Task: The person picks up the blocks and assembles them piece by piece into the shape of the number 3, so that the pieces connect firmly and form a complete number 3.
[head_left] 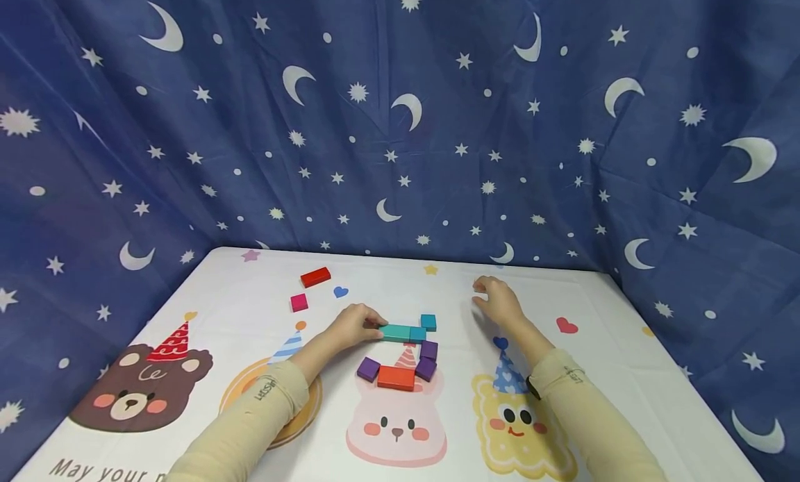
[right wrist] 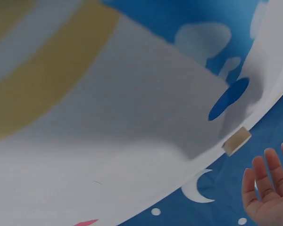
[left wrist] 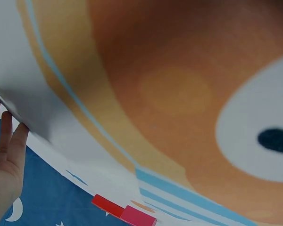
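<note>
My left hand pinches the left end of a long teal block between thumb and fingers. A sliver of that block shows at the fingertips in the left wrist view. Against its right end lies a blue block, with another blue block just behind. Toward me are two purple blocks, an orange-red block and a third purple block. My right hand hovers right of the group, fingers loosely bent, holding nothing. Near it in the right wrist view is a tan block, hidden in the head view.
At the back left lie a red block and a pink-red cube. The white tablecloth has printed cartoon figures. A dark blue curtain with moons and stars stands behind the table.
</note>
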### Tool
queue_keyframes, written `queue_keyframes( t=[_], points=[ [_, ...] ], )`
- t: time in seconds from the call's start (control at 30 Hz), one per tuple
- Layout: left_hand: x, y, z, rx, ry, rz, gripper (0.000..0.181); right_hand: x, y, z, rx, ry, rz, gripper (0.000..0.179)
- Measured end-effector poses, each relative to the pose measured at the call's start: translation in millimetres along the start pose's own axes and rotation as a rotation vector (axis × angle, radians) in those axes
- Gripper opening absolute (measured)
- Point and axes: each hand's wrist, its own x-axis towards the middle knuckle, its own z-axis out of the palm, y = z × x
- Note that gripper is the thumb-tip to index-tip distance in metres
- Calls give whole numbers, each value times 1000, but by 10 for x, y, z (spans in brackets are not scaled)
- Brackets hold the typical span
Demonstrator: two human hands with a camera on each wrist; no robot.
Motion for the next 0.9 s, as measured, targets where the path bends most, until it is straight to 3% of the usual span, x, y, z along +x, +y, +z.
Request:
queue_keyframes(
  t=[0.33, 0.6, 0.9],
  points=[
    [-1, 19, 2, 3, 6, -27, 23, 130, 123, 37, -2, -26, 121, 35],
    [-16, 44, -19, 2, 5, -30, 22, 231, 224, 79, 2, -11, 118, 35],
    [-10, 47, -26, 9, 0, -54, 23, 316, 272, 98, 10, -108, 217, 56]
  ],
)
